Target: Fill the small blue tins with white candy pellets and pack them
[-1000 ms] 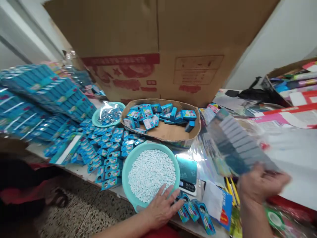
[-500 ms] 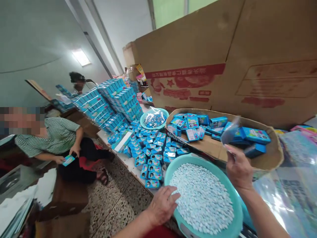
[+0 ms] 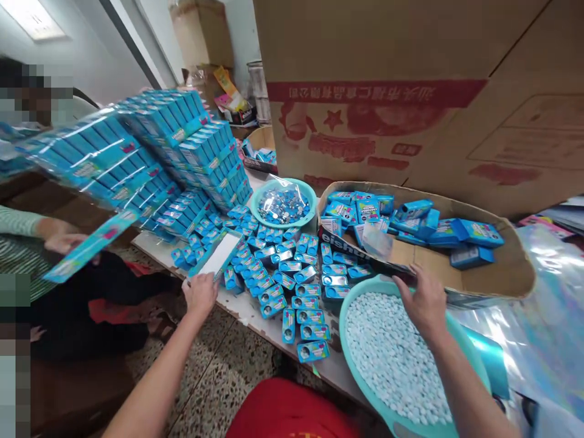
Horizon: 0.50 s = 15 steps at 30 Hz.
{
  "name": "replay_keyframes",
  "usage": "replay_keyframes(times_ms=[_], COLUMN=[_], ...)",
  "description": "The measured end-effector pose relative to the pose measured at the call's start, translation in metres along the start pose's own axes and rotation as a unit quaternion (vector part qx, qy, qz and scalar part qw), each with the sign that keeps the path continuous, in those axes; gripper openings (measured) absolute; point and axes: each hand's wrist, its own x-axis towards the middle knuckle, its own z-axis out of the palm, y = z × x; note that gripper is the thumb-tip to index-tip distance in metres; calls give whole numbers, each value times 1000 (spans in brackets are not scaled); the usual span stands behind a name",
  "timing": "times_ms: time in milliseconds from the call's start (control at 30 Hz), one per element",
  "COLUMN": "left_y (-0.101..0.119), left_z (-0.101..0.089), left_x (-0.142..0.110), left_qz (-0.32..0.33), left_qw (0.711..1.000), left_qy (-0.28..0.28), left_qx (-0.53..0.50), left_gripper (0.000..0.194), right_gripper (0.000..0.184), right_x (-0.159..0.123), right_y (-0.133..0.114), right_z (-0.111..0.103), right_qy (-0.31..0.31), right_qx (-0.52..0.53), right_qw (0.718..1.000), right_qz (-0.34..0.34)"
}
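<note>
My left hand (image 3: 201, 295) has its fingers closed on the near end of a shallow blue display box (image 3: 221, 252) with a white inside. That box rests among many small blue boxes (image 3: 310, 316) standing in rows on the table. My right hand (image 3: 424, 298) is over the back rim of a turquoise bowl (image 3: 349, 359) filled with pale blue candies (image 3: 392, 353). Its thumb is apart from the fingers, and nothing shows in it. Just beyond, a cut-down carton (image 3: 497, 280) holds blue boxes, with a small translucent plastic piece (image 3: 378, 240) by its front wall.
A smaller turquoise bowl (image 3: 310, 213) holds round shiny pieces under clear film. Wrapped stacks of blue boxes (image 3: 182, 146) stand at the left. A large brown carton (image 3: 365, 48) rises behind. A co-worker's hand (image 3: 66, 243) holds a long blue printed strip (image 3: 93, 246).
The view has swung left. My left hand has gone from the candy bowl to the display box and taken hold of it. My right hand no longer holds the translucent piece.
</note>
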Motion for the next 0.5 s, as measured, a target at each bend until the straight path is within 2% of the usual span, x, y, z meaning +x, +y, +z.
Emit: replay_keyframes(times_ms=[100,267,367,500], left_y=[-4,5,17,40], left_z=[4,-4,-16,-39], left_x=[4,-14,-24,-46], left_qz=[52,91,98,104], left_qw=[998,995,994,991], left_qy=[-22,-1,7,38], left_qx=[-9,-44,-57,-71], left_gripper=[30,30,28,25], right_gripper=[43,29,25,23], right_x=[-32,-93,-113,-118], right_y=[-28,-72,-91,-110], right_z=[-18,-35,-30,-9], right_qy=[19,-17,-42,-62], right_qx=[33,84,125,199], right_qw=[999,996,991,976], right_qz=[-10,-15,-27,-59])
